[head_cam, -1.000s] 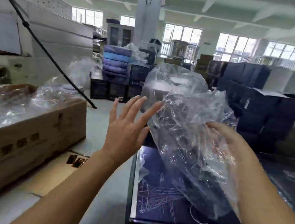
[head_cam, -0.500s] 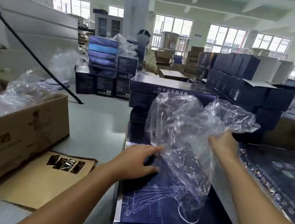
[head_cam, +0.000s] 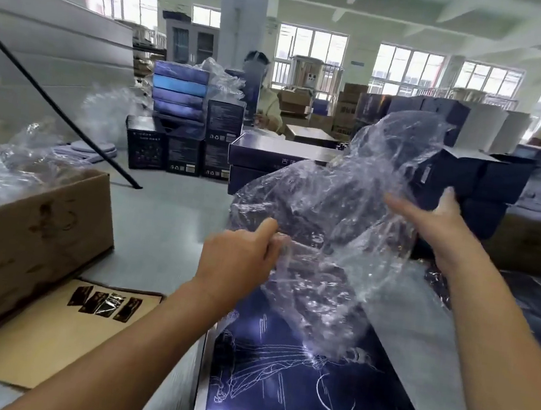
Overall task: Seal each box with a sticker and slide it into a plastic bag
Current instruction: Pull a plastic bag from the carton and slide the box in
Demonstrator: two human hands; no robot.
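One head-worn wide-angle camera looks forward and down, close over the table [head_cam: 164,226], with the warehouse windows [head_cam: 310,48] far ahead.

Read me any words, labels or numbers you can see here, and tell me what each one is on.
Nothing reads clearly enough to quote.
Brown cardboard carton: dark printed characters, blurred and cut off.
Dark blue flat box behind the clear plastic bag: pale characters, too blurred.
Small black upright boxes: white fine print and symbols, too small.
Nearest dark blue box: white line drawing only, no words.
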